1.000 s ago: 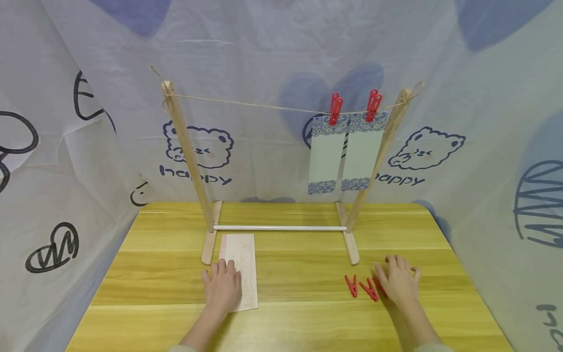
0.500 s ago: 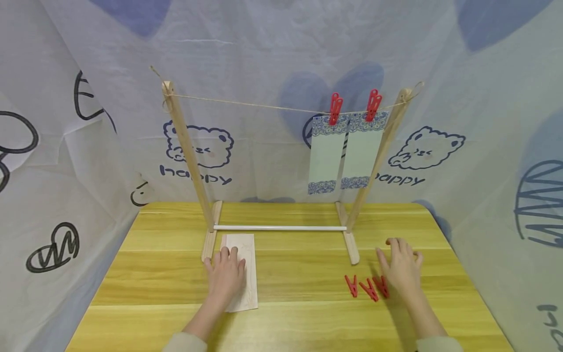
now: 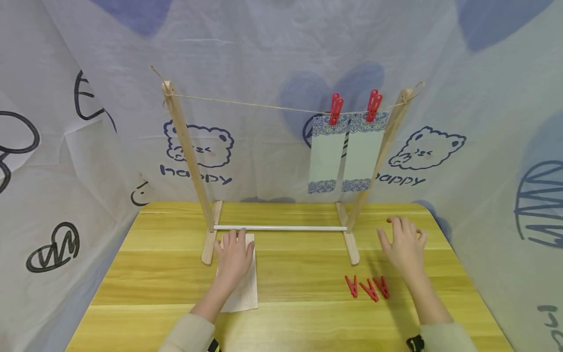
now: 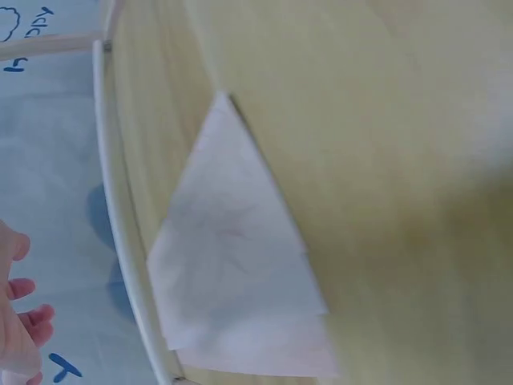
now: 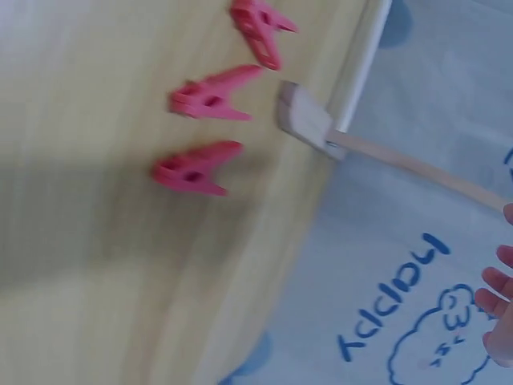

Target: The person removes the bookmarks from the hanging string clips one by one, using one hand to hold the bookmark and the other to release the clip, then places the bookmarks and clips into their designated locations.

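My left hand [image 3: 234, 256] is over the pale pink patterned sheets [image 3: 246, 288], fingers loosely bent with nothing in them. In the left wrist view, these overlapping pale sheets [image 4: 232, 257] lie flat, apart from the hand [image 4: 20, 321]. Above the table on the right, my right hand [image 3: 404, 247] is raised and holds nothing, thumb spread from the fingers. Three red clothespins, a left one [image 3: 351, 286], a middle one [image 3: 369, 290] and a right one [image 3: 381, 287], lie in a row nearer me than that hand.
A string [image 3: 246, 103] runs between two wooden posts, the left post [image 3: 186, 146] and the right post [image 3: 396, 117]. Two white sheets with blue bands [image 3: 326, 159] hang toward its right end from red clothespins [image 3: 336, 110]. A white rod [image 3: 281, 228] joins the stand's feet.
Both hands have moved forward and up, away from me. My right hand has left the clothespins, so all three now show. The sheets on the table look unmoved.
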Motion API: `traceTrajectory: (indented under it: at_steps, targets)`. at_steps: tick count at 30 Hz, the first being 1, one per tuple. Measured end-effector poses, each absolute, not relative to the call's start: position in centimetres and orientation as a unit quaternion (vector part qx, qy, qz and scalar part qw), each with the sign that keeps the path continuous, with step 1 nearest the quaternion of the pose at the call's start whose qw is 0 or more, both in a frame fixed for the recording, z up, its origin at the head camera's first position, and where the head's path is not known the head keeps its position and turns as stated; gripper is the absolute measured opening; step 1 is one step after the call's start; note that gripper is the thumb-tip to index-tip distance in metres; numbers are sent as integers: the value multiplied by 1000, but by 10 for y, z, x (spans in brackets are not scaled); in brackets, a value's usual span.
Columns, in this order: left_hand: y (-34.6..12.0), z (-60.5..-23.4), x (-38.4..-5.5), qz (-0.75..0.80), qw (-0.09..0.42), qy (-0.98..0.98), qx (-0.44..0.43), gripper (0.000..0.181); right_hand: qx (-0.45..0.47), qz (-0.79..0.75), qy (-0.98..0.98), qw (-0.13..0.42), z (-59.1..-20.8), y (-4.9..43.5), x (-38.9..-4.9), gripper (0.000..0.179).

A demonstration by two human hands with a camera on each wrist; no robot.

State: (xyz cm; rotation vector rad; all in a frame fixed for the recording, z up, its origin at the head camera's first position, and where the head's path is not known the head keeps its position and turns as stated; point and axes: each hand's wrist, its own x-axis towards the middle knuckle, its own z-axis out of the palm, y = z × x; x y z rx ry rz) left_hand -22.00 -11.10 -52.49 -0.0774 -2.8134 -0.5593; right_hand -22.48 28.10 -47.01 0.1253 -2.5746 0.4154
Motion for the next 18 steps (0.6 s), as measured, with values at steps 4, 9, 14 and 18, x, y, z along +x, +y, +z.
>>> traceTrajectory:
  at_steps: [4,9,14,18]
  targets:
    - [-107,-516,-228,-217,142,-965,-41,38,55,148,-949,274,-455,277,-233,34]
    - [-101,-504,-238,-226,155,-960,-60,36,72,134,-945,291,-432,273,-243,35]
    - [-98,-492,-247,-246,160,-953,-77,38,84,132,-940,302,-410,268,-250,36]
    - [-96,-484,-255,-264,165,-946,-86,38,93,136,-936,311,-395,265,-254,36]
